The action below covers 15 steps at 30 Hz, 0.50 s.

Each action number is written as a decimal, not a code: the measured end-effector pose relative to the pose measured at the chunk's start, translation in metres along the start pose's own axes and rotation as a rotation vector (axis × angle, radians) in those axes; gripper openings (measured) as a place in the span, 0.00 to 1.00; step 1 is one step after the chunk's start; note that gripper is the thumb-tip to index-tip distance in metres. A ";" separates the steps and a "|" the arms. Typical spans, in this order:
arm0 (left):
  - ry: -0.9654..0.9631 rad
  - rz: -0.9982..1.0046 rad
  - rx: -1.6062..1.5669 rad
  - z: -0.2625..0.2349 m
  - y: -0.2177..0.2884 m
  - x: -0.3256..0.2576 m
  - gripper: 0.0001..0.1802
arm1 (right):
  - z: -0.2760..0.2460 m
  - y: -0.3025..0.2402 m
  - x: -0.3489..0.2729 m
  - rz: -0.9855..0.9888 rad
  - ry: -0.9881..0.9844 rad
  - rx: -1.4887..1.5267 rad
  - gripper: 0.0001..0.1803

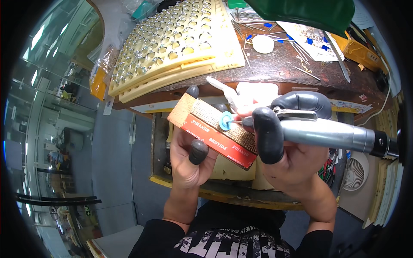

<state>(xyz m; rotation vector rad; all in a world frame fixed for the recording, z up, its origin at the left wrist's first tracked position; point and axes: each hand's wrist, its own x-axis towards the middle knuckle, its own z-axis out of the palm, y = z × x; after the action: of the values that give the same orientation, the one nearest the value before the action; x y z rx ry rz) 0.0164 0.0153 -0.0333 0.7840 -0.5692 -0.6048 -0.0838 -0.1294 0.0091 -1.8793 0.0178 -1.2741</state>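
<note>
My left hand, with black covers on its fingertips, is closed around a block with a red printed side, a bare wooden end and a rough, gold-brown textured face. The block is held tilted above the bench drawer. In my right hand, also with black finger covers, is a silver rotary handpiece. A small light blue disc on its thin shaft lies against the block's textured face. Behind the hands is a white shape that I cannot make out fully.
Stacked cream trays with rows of rings stand at the back left. Thin metal rods, a round white piece and tweezers lie on the dark bench. A green lamp shade hangs at upper right. A white fan stands at right.
</note>
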 end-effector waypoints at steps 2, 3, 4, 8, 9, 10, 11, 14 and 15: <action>0.006 0.011 -0.131 0.000 0.001 -0.001 0.35 | -0.004 0.002 0.003 -0.094 -0.019 -0.057 0.06; 0.006 0.007 -0.145 0.000 0.001 -0.001 0.34 | -0.006 0.003 0.004 -0.186 -0.036 -0.119 0.06; 0.007 0.004 -0.158 0.000 0.000 0.000 0.33 | -0.005 0.003 0.003 -0.185 -0.036 -0.121 0.06; 0.012 0.004 -0.155 0.001 0.000 0.000 0.34 | -0.002 0.003 -0.001 -0.062 -0.022 -0.018 0.06; 0.017 0.004 -0.155 0.001 0.000 0.000 0.34 | -0.002 0.003 -0.001 -0.032 -0.032 -0.011 0.06; 0.021 0.005 -0.156 0.002 0.000 0.000 0.34 | -0.002 0.003 -0.001 -0.032 -0.032 -0.011 0.06; 0.021 0.005 -0.155 0.001 0.000 0.000 0.34 | -0.002 0.003 0.000 -0.058 -0.020 -0.018 0.06; 0.005 0.021 -0.137 0.000 -0.001 0.000 0.34 | -0.003 0.000 0.001 -0.067 -0.018 -0.040 0.06; 0.005 0.016 -0.141 0.000 0.000 0.000 0.34 | -0.004 -0.001 0.002 -0.050 -0.027 -0.057 0.06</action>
<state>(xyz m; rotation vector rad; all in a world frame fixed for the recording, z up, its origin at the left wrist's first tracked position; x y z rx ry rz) 0.0160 0.0150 -0.0335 0.6473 -0.5224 -0.6211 -0.0864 -0.1321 0.0113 -1.9566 -0.0072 -1.2935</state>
